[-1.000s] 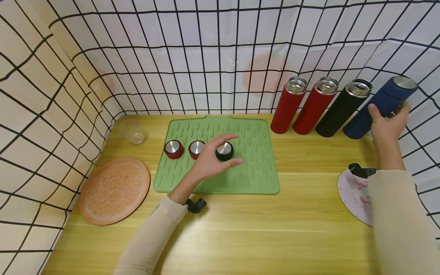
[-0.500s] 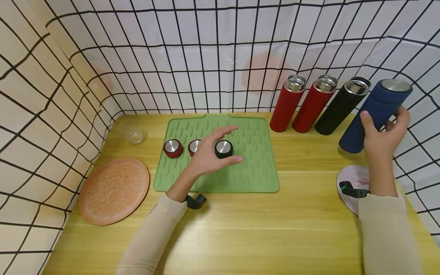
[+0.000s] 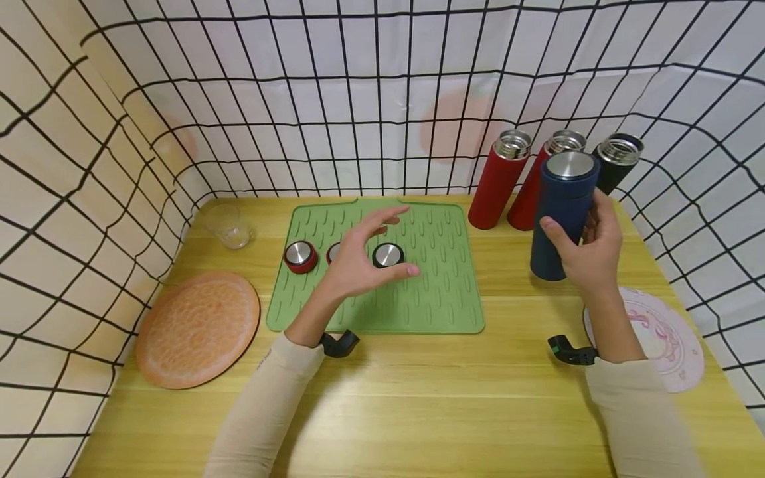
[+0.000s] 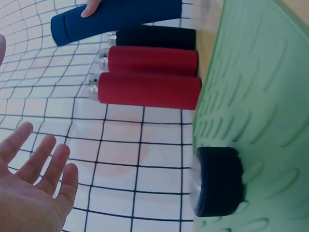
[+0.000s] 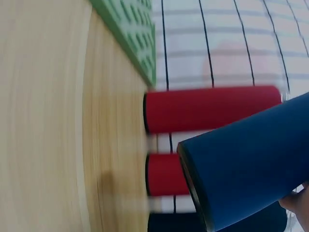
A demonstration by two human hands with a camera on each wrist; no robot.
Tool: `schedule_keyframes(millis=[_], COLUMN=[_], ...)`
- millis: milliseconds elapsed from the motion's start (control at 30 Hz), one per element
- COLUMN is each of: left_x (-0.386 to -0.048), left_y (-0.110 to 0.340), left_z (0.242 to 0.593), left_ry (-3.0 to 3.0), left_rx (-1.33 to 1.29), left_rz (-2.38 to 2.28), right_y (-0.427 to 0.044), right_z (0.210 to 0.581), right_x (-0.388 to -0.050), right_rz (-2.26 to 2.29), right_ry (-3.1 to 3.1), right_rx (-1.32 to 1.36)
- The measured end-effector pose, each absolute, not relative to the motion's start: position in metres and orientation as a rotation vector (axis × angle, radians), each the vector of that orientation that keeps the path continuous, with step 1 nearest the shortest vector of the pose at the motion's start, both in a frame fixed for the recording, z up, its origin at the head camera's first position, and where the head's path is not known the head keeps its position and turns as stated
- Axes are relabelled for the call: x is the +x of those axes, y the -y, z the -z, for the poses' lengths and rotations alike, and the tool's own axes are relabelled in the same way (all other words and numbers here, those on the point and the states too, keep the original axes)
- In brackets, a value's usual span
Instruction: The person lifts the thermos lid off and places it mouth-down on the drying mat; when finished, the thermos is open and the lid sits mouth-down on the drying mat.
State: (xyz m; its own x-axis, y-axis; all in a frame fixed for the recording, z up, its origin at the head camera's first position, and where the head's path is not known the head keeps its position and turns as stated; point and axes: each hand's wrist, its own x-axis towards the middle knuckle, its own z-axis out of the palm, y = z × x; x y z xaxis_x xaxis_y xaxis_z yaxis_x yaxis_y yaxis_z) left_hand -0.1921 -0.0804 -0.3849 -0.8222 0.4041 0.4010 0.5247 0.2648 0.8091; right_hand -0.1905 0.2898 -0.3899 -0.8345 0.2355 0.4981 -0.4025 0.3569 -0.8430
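Observation:
My right hand (image 3: pixel 592 249) grips a blue thermos (image 3: pixel 556 226) around its body. Its silver-topped lid is on. The right wrist view shows the thermos (image 5: pixel 246 164) tilted, its base off the table. Over the green mat (image 3: pixel 439 292), my left hand (image 3: pixel 364 259) hovers with fingers and thumb spread, holding nothing. A black lid (image 3: pixel 388 254) sits on the mat close to that thumb. Two red lids lie further left: one in full view (image 3: pixel 300 257), the other (image 3: pixel 333 253) partly behind the left hand. In the left wrist view, the black lid (image 4: pixel 219 181) stands apart from the fingers.
Behind the blue thermos stand two lidless red thermoses, one nearer the mat (image 3: pixel 497 189) and one partly hidden (image 3: pixel 522 206), plus a lidless black thermos (image 3: pixel 615 174). An orange round placemat (image 3: pixel 199 330), a clear cup (image 3: pixel 230 229) and a pink plate (image 3: pixel 672 342) lie around. Wire grid (image 3: pixel 335 119) encloses the table.
The blue thermos has left its place at the right end of the row; my right hand has lifted it and carried it left, more upright. The left hand has barely moved.

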Motion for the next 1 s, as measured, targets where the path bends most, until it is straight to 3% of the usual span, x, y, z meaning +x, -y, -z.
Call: schedule_keyframes(millis=[467, 833, 1000], left_x=[-0.196, -0.179, -0.183], left_y=[0.077, 0.074, 0.076], left_z=[0.375, 0.353, 0.363], left_ry=[2.258, 2.117, 2.088], left_rx=[-0.951, -1.125, -1.204], left_rz=[1.770, 1.983, 2.023], right_y=[-0.215, -0.191, -0.187], right_z=[0.382, 0.377, 0.380], right_x=[-0.185, -0.184, -0.184], right_rz=[-1.454, -1.360, -1.346], right_ry=[2.432, 2.647, 2.681], right_rx=[0.563, 0.886, 1.028])
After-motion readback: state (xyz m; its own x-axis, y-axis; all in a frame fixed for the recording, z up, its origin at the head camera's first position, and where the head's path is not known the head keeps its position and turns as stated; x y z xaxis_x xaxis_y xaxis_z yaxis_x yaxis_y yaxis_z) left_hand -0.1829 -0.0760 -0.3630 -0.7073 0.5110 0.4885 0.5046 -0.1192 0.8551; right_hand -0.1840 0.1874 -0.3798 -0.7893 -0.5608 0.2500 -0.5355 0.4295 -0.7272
